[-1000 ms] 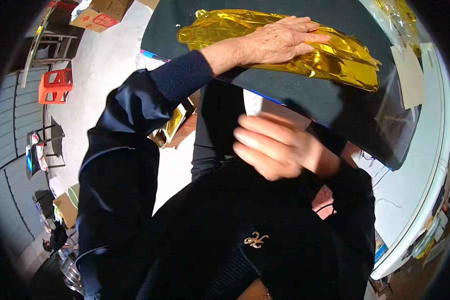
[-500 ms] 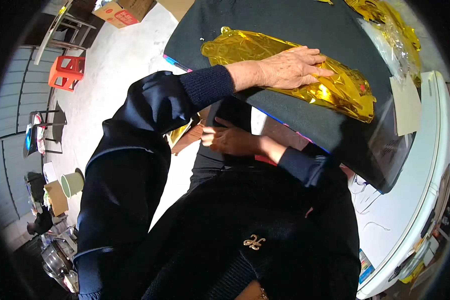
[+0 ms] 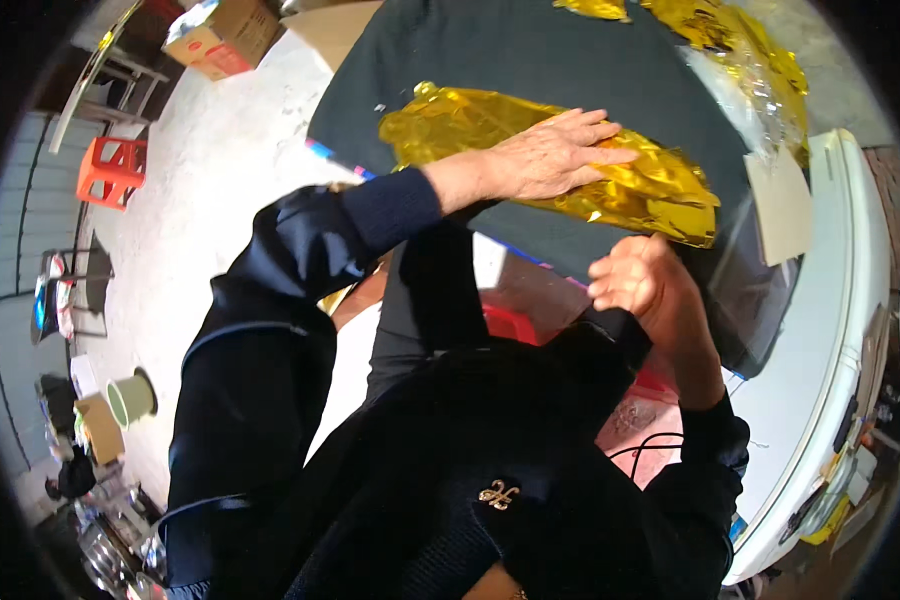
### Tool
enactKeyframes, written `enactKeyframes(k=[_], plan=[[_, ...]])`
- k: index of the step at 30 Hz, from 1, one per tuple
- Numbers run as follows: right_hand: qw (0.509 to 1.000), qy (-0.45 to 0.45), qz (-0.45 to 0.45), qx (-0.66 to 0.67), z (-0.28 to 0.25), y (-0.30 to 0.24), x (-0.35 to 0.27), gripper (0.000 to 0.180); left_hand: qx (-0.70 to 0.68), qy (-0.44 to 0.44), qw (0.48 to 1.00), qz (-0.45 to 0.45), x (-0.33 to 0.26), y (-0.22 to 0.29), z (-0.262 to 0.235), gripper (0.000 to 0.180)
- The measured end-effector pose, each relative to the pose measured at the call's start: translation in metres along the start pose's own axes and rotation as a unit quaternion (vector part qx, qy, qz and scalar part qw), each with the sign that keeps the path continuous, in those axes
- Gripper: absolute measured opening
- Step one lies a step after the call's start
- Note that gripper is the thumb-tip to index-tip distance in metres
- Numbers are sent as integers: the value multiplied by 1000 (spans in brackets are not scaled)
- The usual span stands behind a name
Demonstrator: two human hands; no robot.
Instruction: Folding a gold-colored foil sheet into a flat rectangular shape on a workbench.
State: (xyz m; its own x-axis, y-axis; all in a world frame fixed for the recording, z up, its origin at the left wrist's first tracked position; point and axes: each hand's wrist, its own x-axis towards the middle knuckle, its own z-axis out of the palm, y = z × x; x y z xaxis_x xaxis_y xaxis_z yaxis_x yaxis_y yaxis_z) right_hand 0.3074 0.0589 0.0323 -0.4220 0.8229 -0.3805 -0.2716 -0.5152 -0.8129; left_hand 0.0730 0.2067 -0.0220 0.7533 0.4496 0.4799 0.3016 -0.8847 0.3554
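Note:
My left hand (image 3: 550, 158) lies flat with fingers stretched over a sheet of shiny gold foil film (image 3: 670, 185), which is flattened and crinkled on the black cloth-covered table (image 3: 510, 50). It touches the foil near its middle and holds nothing. My right hand (image 3: 650, 285) is raised just off the table's near edge, below the foil's right end. Its fingers are loosely bent and apart, with nothing visible in them.
More gold foil (image 3: 730, 45) and clear film (image 3: 740, 95) lie at the far right, beside a beige card (image 3: 780, 205). A white rounded surface (image 3: 820, 350) runs along the right. On the floor at left stand a red stool (image 3: 112, 172), a green bin (image 3: 132, 398) and a cardboard box (image 3: 225, 38).
My right hand has moved from over my lap up and right to the table's near edge, its palm turned up. My left hand stays on the foil. The view has shifted slightly.

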Motion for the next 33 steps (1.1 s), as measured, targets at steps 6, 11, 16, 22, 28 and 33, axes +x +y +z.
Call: enactKeyframes(k=[6,11,16,22,28,33], plan=[[980,49,59,182,-47,-40,28,84,5,-29,999,-45,-12,8,-13,51],[993,44,87,65,-44,-59,45,81,10,-48,998,-46,-8,14,-16,53],[991,13,50,-122,-40,-79,44,60,23,-41,998,-45,-7,15,-18,64],[985,19,11,-170,-52,-77,41,42,-63,-15,995,-74,-3,24,-27,86],[990,29,-39,-129,-53,-71,51,27,-32,-44,993,-108,-4,19,-22,77],[995,2,-69,-68,-67,-56,56,27,-20,-40,993,-113,-1,22,-21,70]])
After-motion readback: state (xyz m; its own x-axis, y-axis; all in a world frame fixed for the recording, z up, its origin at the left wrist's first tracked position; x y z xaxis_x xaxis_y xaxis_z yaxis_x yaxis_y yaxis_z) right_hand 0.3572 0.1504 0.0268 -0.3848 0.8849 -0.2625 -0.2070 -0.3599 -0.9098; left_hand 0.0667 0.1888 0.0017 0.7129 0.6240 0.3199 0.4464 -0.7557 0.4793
